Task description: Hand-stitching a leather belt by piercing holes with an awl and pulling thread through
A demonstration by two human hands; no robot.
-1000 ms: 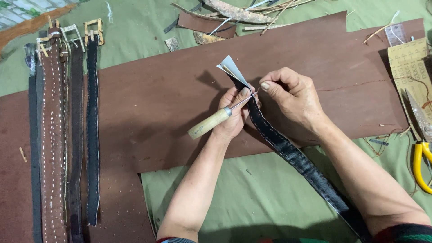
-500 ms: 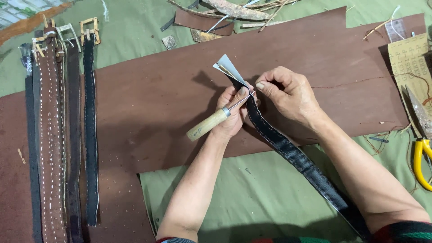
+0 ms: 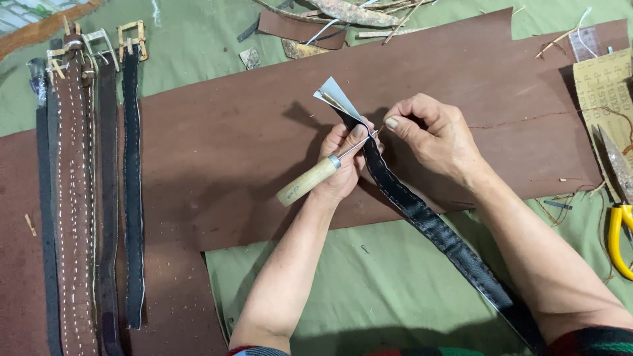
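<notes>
Black belt strap [image 3: 428, 224] lower end behind right forearm; yellow-handled pliers [image 3: 618, 237] cut off at right edge.

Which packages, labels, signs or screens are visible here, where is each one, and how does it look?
Printed sheet: at the right edge of the work surface, a tan, roughly rectangular sheet covered in rows of small dark print, partly on the brown leather sheet.
No packages, signs or screens show.

At your three o'clock edge, upper right, a tan printed card sheet [image 3: 603, 99] lies flat on the brown leather, rectangular, covered in dark repeated print. No other packages, signs or screens around you.
</notes>
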